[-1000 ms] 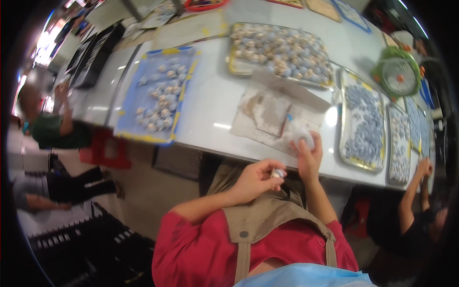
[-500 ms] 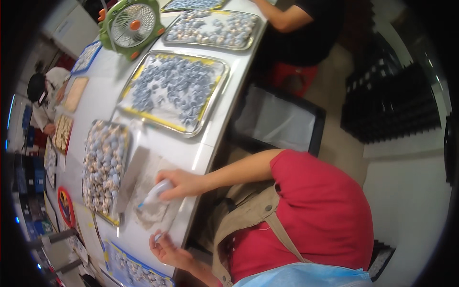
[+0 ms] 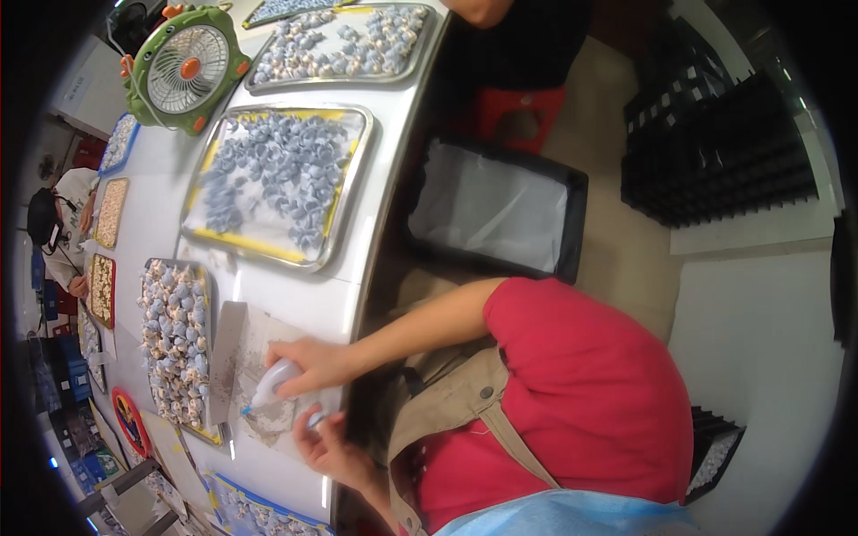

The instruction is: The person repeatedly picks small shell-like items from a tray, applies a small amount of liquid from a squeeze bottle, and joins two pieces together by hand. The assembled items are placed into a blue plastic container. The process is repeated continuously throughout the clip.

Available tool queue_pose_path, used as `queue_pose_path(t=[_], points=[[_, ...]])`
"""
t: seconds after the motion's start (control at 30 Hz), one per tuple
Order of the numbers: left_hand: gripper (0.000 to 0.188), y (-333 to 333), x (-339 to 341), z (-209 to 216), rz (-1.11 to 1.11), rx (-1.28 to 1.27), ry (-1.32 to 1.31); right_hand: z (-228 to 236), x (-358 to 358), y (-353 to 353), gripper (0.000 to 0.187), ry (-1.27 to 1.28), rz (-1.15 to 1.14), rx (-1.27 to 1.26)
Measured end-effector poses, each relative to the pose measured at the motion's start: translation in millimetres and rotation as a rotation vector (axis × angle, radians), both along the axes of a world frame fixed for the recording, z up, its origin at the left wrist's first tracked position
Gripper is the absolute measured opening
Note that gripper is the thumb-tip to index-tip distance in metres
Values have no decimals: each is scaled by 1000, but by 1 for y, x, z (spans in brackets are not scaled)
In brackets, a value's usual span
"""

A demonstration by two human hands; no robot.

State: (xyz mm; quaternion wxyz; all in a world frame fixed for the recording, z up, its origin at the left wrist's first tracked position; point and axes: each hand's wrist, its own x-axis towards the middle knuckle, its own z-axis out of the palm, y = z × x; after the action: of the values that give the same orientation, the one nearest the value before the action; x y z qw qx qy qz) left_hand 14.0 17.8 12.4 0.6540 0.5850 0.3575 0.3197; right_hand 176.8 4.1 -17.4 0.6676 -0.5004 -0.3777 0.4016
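On the white table (image 3: 375, 268), both hands stay put: right hand (image 3: 308, 362) gripping squeeze bottle (image 3: 273, 384), left hand (image 3: 326, 442) pinching small piece (image 3: 315, 418)

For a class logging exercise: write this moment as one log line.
right hand: grips white plastic squeeze bottle | left hand: holds small white piece

Few packages, labels or signs; no screens.

Small white squeeze bottle (image 3: 273, 384), blue tip, lying tilted in right hand (image 3: 308, 364) over stained paper sheet at near bench (image 3: 393, 170) edge.

Round red sign-like disc (image 3: 128, 422), coloured rim, flat at bench's far-left edge, beside tray of pale pieces.

White paper label (image 3: 78, 86) on grey surface, upper left, near green fan. Print too small to tell.
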Motion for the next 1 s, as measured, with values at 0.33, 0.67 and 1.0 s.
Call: queue_pose_path(t=[0.33,0.67,1.0], points=[[29,-16,-1,8,102,-125,-100,6,1,1,35,78,71,14],[36,-19,-3,6,49,-338,-171,13,15,-16,36,252,142,-83],[36,-11,-25,-1,-32,-421,-305,6,-4,-4,33,335,128,-168]])
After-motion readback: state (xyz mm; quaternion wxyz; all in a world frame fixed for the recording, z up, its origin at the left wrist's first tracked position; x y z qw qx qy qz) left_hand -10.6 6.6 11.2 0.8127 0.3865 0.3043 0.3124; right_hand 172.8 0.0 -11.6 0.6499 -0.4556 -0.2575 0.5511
